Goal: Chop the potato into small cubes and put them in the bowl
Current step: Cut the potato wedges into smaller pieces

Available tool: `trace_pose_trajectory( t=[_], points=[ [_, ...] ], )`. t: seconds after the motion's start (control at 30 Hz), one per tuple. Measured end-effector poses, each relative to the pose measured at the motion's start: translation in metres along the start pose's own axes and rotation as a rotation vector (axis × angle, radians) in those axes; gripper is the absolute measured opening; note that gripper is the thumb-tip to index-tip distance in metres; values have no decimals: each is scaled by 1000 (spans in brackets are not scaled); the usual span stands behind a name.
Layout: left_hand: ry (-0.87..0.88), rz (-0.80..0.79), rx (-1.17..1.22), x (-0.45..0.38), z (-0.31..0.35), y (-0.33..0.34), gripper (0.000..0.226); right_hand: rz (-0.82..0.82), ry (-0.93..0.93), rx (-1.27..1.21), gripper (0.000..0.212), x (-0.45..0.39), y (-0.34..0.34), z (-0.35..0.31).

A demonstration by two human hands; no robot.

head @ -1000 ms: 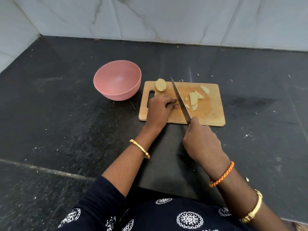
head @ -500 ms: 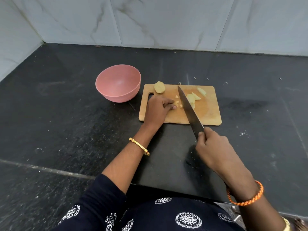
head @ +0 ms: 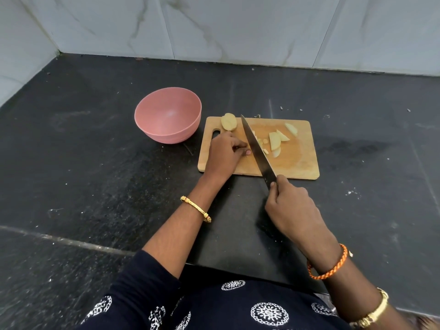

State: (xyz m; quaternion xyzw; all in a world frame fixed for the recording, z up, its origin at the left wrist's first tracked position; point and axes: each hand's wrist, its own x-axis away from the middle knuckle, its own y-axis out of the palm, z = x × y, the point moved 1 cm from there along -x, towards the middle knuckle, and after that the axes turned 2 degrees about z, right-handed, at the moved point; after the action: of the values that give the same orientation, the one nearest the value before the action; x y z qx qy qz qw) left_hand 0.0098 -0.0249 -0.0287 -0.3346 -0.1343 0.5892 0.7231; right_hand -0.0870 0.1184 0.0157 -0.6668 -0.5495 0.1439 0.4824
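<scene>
**Steel blade over the board, potato half-cut**

Steel runs from the right hand [head: 294, 210], whose grip is wrapped tight round the handle of the knife [head: 258, 151], thumb and forefinger up near the heel of the blade. The blade slants away across the wooden cutting board [head: 297, 166], its tip near the board's far edge, its heel over the near edge.

Just left of the blade, the left hand [head: 225, 154] rests on the board with its fingers curled down, fingertips right beside the steel; what it holds under them is hidden, so I cannot tell whether this grip is on a piece of potato.

On the far side of the knife lie the potato wedges [head: 276, 140], several pale slices in a loose cluster near the middle of the board, with a few small cut bits [head: 264, 146] between them and the blade. One more wedge sits apart toward the far right corner. A rounded potato end [head: 228, 121] lies at the far left corner, above the handle slot.

Left of the board, close to it, stands the pink bowl [head: 166, 134], upright, nothing visible inside. All of it sits on a black speckled worktop [head: 95, 175] backed by white marble wall tiles [head: 238, 27].
</scene>
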Motion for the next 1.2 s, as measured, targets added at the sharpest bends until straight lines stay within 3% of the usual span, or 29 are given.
trace_pose_trajectory(
  t=[0.4, 0.63, 0.8, 1.0, 1.13, 1.2],
  points=[
    [28, -9, -28, -1, 0, -2, 19, -45, 31, 170, 9, -8, 2, -14],
    [4, 26, 5, 0, 2, -3, 18, -98, 56, 152, 13, 5, 1, -6],
    [-30, -30, 7, -2, 3, -5, 21, -35, 54, -39, 25, 19, -7, 16],
    [-45, -117, -96, -2, 8, -10, 23, 177, -5, -225, 28, 10, -11, 19],
    [82, -87, -180, -10, 21, -13, 29, 240, -2, -289, 31, -6, -12, 26],
    [165, -154, -159, -18, 33, -10, 31, 282, 10, -324, 34, -11, -12, 31]
  ],
)
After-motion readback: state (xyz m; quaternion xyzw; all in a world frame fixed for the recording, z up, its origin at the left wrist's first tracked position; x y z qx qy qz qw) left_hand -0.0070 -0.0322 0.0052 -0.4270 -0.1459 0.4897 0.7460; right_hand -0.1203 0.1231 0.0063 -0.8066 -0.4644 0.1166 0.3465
